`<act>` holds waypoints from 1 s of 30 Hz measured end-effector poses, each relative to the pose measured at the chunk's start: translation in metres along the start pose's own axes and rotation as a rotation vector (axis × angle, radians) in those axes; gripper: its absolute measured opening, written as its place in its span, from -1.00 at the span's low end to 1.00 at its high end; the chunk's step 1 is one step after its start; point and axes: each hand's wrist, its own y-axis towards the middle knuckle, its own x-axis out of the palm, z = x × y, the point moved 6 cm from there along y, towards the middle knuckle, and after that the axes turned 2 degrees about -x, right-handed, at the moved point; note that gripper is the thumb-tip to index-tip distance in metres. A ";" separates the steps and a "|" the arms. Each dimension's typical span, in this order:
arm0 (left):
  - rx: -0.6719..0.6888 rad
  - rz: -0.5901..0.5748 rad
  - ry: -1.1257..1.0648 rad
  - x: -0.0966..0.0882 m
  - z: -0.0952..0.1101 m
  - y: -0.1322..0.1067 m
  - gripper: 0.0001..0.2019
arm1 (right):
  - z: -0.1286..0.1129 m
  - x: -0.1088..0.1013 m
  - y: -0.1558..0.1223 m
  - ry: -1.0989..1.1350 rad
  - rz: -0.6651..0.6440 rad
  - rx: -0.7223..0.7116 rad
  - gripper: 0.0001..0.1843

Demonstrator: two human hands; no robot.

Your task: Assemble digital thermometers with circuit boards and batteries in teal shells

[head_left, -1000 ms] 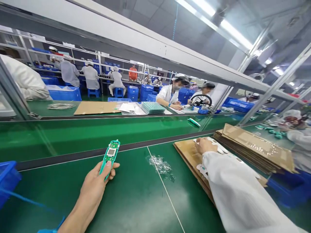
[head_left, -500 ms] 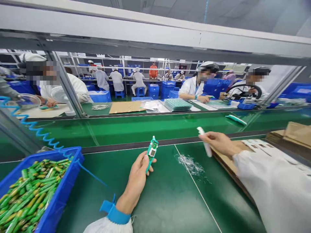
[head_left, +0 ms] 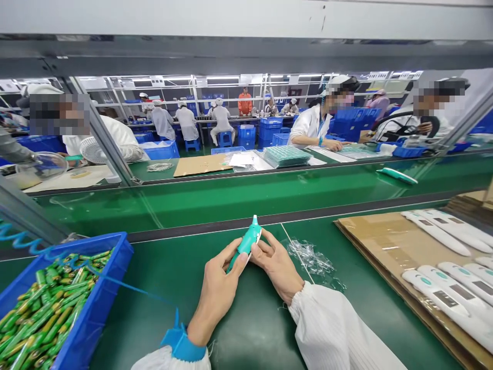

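Note:
Both my hands meet over the green bench mat, gripping one slim teal device point(head_left: 247, 242) that points away from me. My left hand point(head_left: 218, 286) pinches its lower end from the left. My right hand point(head_left: 274, 262) presses a white cover piece against its right side, fingers curled round it. The white piece is mostly hidden behind the teal body.
A blue bin point(head_left: 87, 322) of green batteries stands at my left. Crumpled clear plastic point(head_left: 313, 258) lies right of my hands. A cardboard sheet point(head_left: 379, 239) at right carries several white cover shells point(head_left: 435, 232). A green conveyor point(head_left: 246, 195) runs across, with seated workers beyond it.
My right hand brought the white cover piece from the cardboard over to the left hand and closed it onto the teal board. My view swung left and downward.

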 end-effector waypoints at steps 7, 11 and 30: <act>0.016 0.021 0.227 0.003 0.012 -0.007 -0.46 | -0.007 -0.013 0.004 -0.143 0.043 -0.102 -0.15; 0.049 0.006 0.334 0.002 0.014 -0.007 -0.52 | -0.006 -0.014 0.004 -0.133 0.026 -0.089 -0.14; 0.268 0.015 0.573 0.024 0.014 -0.020 -0.60 | -0.010 -0.009 0.001 0.180 0.032 0.020 -0.41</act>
